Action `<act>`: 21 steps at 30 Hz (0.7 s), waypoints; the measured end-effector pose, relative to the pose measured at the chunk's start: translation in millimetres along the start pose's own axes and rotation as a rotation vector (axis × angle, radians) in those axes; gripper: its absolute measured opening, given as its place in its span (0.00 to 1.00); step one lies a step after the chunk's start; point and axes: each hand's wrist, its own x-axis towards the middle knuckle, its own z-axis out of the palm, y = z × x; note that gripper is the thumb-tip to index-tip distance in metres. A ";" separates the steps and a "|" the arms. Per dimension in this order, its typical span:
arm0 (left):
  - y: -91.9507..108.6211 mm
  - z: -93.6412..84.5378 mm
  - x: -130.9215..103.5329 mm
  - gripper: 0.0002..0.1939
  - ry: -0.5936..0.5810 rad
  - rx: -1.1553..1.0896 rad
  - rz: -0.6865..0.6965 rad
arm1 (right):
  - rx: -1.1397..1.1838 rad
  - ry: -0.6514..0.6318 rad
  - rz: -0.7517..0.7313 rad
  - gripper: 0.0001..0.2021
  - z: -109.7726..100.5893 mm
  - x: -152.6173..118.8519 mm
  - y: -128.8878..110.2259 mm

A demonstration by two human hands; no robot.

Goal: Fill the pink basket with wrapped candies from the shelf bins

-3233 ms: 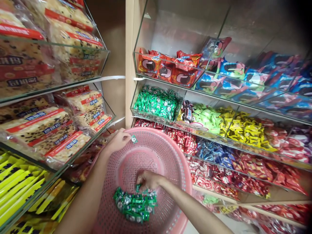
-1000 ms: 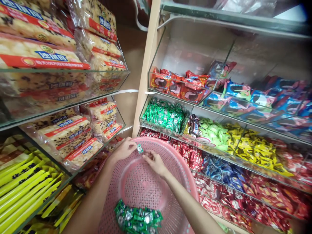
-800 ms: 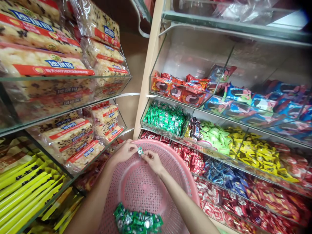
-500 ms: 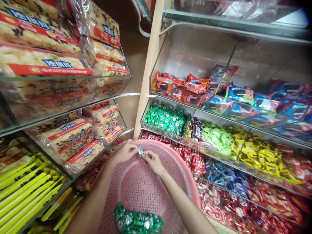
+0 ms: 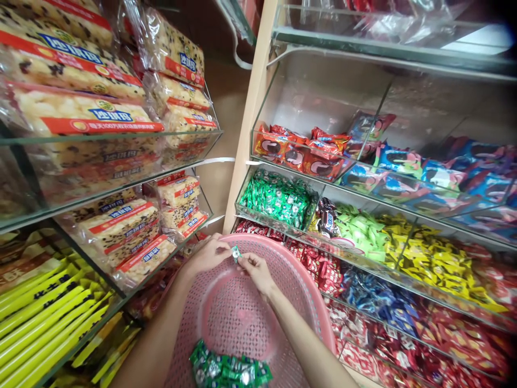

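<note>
You've got one sweet (image 5: 236, 253), small green wrapper with a whitish patch, pinched between your left hand (image 5: 209, 253) and right hand (image 5: 257, 274), above the basket (image 5: 309, 277). Basket: pink, round, perforated, open side facing you. Your pile (image 5: 230, 372), green-wrapped, sits inside at the near side, cropped by frame edge.

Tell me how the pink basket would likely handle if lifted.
The pink basket is probably light for its size, its wall and base being full of holes. It looks fairly stiff, as its rim shows an even curve. It may tip towards the near side, where the green packets lie.
</note>
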 end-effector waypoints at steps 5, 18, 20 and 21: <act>-2.8 0.5 1.9 0.15 -0.002 -0.051 0.039 | -0.008 0.000 -0.006 0.19 1.6 1.2 2.8; -2.2 0.4 1.5 0.17 -0.013 -0.035 0.013 | -0.510 0.083 -0.374 0.13 -18.4 0.9 -51.2; -2.3 0.3 1.9 0.17 -0.009 -0.040 0.002 | -0.591 0.103 -0.471 0.12 -19.6 -0.6 -72.3; -2.4 0.2 2.2 0.17 -0.003 -0.049 0.000 | -0.617 0.109 -0.502 0.12 -19.1 -0.8 -78.2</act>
